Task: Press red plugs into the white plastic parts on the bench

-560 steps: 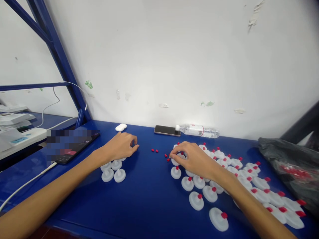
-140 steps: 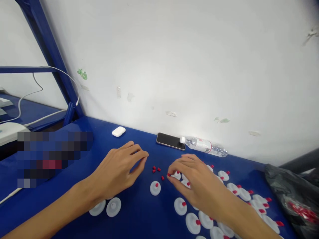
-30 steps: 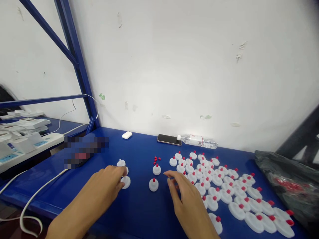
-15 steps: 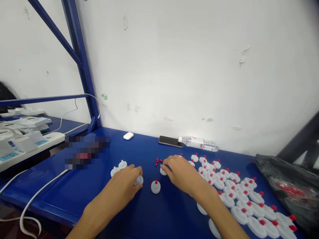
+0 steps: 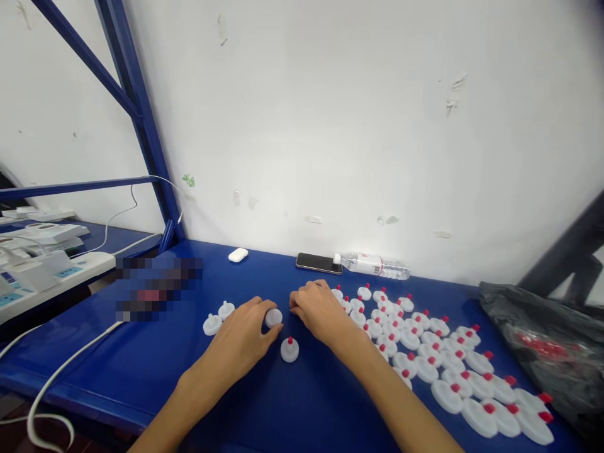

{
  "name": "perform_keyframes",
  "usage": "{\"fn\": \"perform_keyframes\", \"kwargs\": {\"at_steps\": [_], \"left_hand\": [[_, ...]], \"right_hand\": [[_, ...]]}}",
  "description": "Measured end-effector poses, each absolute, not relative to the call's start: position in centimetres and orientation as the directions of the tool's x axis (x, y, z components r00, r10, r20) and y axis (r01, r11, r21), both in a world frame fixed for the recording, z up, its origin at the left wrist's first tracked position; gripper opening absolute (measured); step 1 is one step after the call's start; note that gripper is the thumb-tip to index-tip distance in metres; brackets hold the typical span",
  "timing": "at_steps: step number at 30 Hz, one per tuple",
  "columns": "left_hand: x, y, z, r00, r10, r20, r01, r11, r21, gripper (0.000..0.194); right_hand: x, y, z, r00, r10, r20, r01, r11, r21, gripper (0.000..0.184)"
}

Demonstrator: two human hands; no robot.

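Left hand [image 5: 241, 330]: thumb and forefinger grasping a frosted white plastic disc [image 5: 274, 318] by its round rim
Right hand [image 5: 317, 308]: fingers bunched near that disc – whether the tips pinch anything, I cannot tell
Lone capped disc [image 5: 289, 352]: 1, upright on the table near the left thumb, low and domed, with a red cap [image 5: 290, 340] on top
Bare-nozzled discs [image 5: 212, 325]: 2, side by side just left of the left hand, stubby nozzles pointing up
Red-capped discs [image 5: 426, 370]: a crowd packed closely beyond the right forearm, translucent, thin-rimmed
Table [image 5: 302, 409]: smooth painted blue, front edge visible at lower left; open room between the forearms and behind both hands
Back edge: flat dark phone [image 5: 319, 263], clear plastic bottle [image 5: 395, 270] on its side, rounded white case [image 5: 238, 255] – all near the wall [image 5: 302, 126]
Right edge: crinkled black plastic bag [image 5: 504, 308], glossy red pieces [image 5: 542, 346] showing there
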State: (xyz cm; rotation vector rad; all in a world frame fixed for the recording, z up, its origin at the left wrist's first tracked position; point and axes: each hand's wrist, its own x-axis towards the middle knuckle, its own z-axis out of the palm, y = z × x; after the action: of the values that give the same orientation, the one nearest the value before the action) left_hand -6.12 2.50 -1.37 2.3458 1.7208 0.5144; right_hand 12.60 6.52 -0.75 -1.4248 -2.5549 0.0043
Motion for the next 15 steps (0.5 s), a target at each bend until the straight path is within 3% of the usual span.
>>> {"fn": "perform_keyframes", "kwargs": {"at_steps": [8, 13, 15], "left_hand": [[-6.2, 3.4, -2.2, 0.229, 0.946, 0.229, 0.898, -0.296, 0.325, 0.032], [-6.0, 3.3, -1.8, 0.259, 0.935, 0.242, 0.884, -0.331, 0.330, 0.030], [-6.0, 3.4, -1.7, 0.293, 0.922, 0.252, 0.870, -0.367, 0.329, 0.029]], "right_hand": [[13.8, 5.9, 0.8, -0.407, 0.832, 0.376, 0.740, 0.542, -0.398, 0.022], [13.6, 5.4, 1.2, -0.348, 0.844, 0.409, 0.488, 0.536, -0.690, 0.014], [13.4, 5.2, 1.1, -0.364, 0.851, 0.378, 0.418, 0.512, -0.750, 0.012]]}}
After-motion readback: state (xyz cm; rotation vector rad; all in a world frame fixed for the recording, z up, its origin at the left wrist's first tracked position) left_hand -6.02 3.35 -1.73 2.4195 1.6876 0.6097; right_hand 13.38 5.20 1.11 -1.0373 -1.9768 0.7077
